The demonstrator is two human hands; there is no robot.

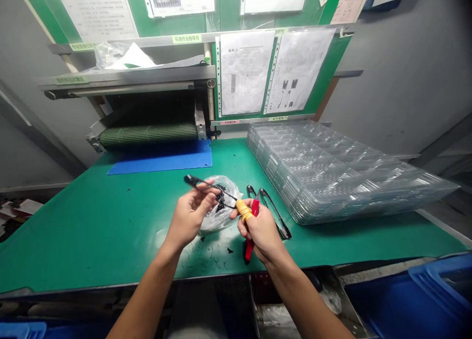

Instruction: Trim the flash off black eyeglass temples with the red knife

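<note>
My left hand [192, 212] is closed on a long, thin black plastic frame [195, 181], which slants down to the right. My right hand [260, 228] grips red-handled pliers [249, 249]; their jaws cannot be made out. Yellow tape [244, 210] is wrapped round one finger of that hand, close to the frame's lower end. Beneath both hands sits a clear plastic bag [212, 223] with small black scraps inside. Just beyond my right hand, similar black frames [275, 206] lie on the green table.
A tall stack of clear plastic trays [320, 182] stands on the right of the green table [147, 231]. At the back left, a conveyor belt [147, 132] ends above a blue sheet [165, 159]. Black scraps [230, 250] litter the front. Blue bins [416, 295] stand below right.
</note>
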